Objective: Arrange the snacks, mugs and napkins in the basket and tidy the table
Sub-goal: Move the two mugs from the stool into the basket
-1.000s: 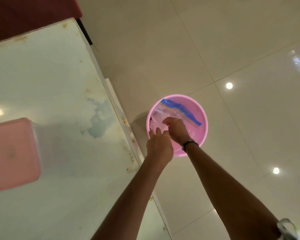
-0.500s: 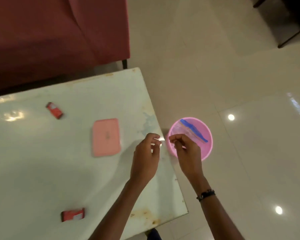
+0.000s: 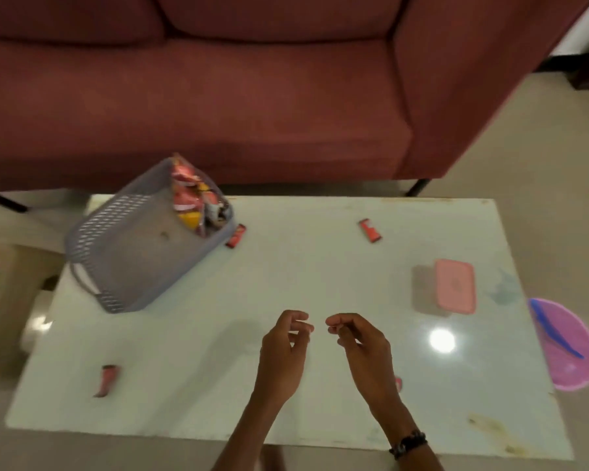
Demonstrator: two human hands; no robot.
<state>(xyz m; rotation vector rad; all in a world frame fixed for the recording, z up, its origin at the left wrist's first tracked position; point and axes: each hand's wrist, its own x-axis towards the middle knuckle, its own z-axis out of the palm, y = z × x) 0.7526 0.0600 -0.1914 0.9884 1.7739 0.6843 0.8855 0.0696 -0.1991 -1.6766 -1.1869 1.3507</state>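
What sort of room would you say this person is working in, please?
Most likely a home living room: a maroon sofa stands behind a low glossy coffee table, on a polished tiled floor, with a grey basket holding snack packets.

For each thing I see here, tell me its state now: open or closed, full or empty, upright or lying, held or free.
grey basket: upright on the table, partly filled, snack packets at one end
pink-lidded box: lid on, closed
red snack bars: loose, lying flat on the table
pink bin: on the floor, open, wrapper inside
left hand: fingers curled, holding nothing
right hand: fingers curled, holding nothing
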